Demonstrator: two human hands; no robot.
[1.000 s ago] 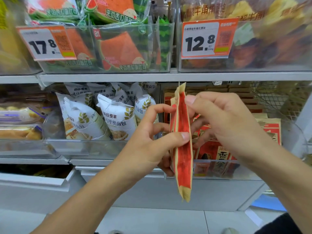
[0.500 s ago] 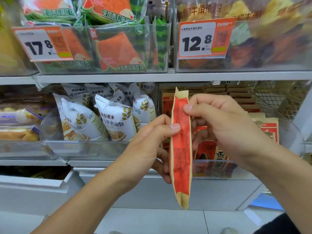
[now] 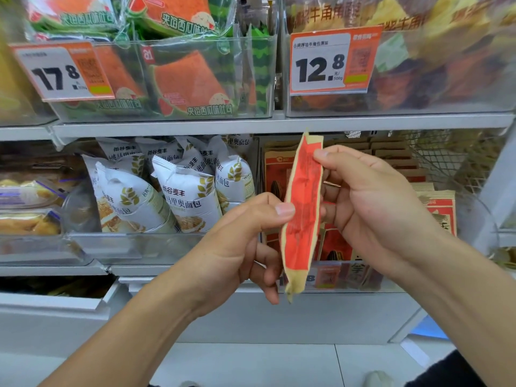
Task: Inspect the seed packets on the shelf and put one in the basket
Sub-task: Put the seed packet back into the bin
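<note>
White bread bags with gold wheat print (image 3: 184,196) fill the clear bin at the shelf's left. Left hand (image 3: 240,244) pinches the flat red paper seed packet with tan edges (image 3: 303,210) mid-length, thumb on the facing side. Packet held in the air in front of the shelf's front edge, edge-on to camera, long axis near vertical, top tilted slightly right, upper end just under the upper shelf lip. Right hand (image 3: 374,202) grips its upper part, thumb tip on the red face. More red-and-tan seed packets (image 3: 439,210) stand in the bin behind.
</note>
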